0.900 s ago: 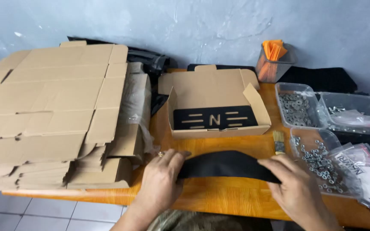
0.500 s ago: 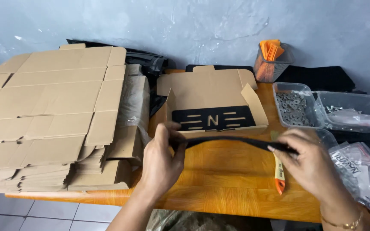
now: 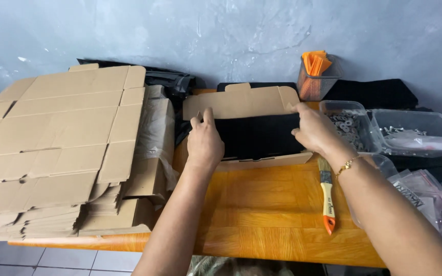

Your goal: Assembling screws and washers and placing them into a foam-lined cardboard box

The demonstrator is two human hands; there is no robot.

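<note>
Hands press a black pad [image 3: 259, 135] into the cardboard box [image 3: 241, 102] at frame centre: left hand [image 3: 204, 143] and right hand [image 3: 314, 130] each hold the pad's ends in a narrow grip.

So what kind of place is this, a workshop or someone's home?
Probably a small packing workshop. A tall stack of flat cardboard boxes fills one end of the wooden table, clear tubs of small metal parts sit nearby, and both hands press black material into an open box.

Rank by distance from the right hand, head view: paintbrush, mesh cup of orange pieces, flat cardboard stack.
From the right hand:
1. Paintbrush, just below the wrist on the table.
2. Mesh cup, behind the hand by the wall; a bit farther than the brush.
3. Cardboard stack, far left, beyond the left hand.
</note>
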